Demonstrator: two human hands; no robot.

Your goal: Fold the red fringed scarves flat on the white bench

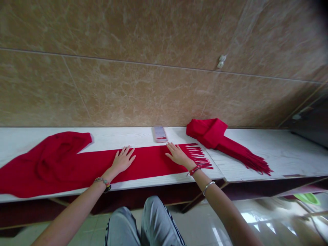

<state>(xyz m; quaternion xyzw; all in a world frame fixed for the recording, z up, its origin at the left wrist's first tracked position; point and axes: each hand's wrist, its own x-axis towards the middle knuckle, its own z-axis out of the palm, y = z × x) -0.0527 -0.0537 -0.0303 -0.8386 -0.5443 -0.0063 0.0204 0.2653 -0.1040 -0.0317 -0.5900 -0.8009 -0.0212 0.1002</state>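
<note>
A red scarf [151, 162] lies along the white table, flat in the middle and bunched up toward the left. Its fringe [198, 157] spreads out at the right end. My left hand [123, 160] rests on the flat part with fingers spread, near where the bunched cloth begins. Nearer the fringe, my right hand [178, 155] lies flat on the same scarf, fingers stretched out. Neither hand grips anything. To the right, a second red scarf [212, 133] is loosely folded, its fringed end trailing toward the table's front edge.
A phone [160, 134] with its screen lit lies behind the flat scarf, by the wall. The white table [256, 143] runs along a brown marbled wall [128, 92] with a socket [221, 61]. A dark object [312, 119] stands at the far right. My knees are below the front edge.
</note>
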